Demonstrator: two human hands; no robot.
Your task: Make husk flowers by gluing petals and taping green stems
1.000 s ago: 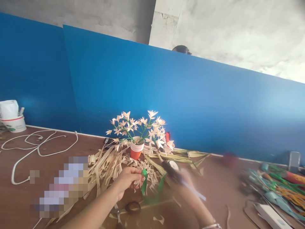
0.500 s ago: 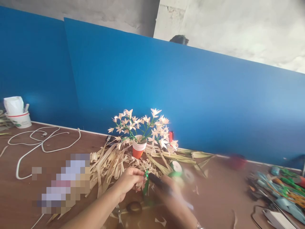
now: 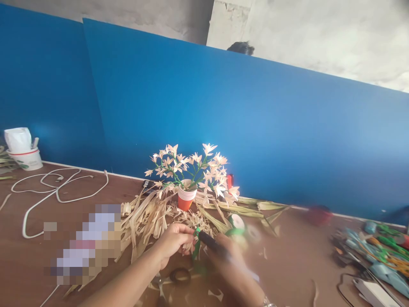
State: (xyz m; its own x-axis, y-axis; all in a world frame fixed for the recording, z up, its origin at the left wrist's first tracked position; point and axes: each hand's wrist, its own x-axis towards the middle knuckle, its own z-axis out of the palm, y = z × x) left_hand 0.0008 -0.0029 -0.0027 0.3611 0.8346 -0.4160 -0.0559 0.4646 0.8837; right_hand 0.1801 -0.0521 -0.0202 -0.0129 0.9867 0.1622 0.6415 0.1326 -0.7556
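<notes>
My left hand (image 3: 174,243) is closed, thumb and fingers pinching a small green-taped flower stem (image 3: 197,231). Pale husk flowers (image 3: 191,221) lie just behind the fingertips, and a strip of green tape (image 3: 196,250) hangs below. My right hand (image 3: 228,258), somewhat blurred, is wrapped round a black glue gun (image 3: 209,242) whose tip is at the stem; whether it touches, I cannot tell. Behind both hands stands an orange and white paper cup (image 3: 186,200) holding green-stemmed branches of pale flowers (image 3: 179,164). Scissors (image 3: 179,276) with black handles lie below my hands, partly blurred.
Dry husk strips (image 3: 150,213) spread around the cup. Rolls of tape (image 3: 237,224) sit right of it. A white cable (image 3: 57,194) and a white tub (image 3: 28,159) are at left, tangled cords (image 3: 377,251) at right. A blue partition (image 3: 223,119) bounds the table.
The view has shifted very slightly. Both hands keep nearly the same place, the glue gun tip still at the green-taped stem. The scissors show a little more clearly.
</notes>
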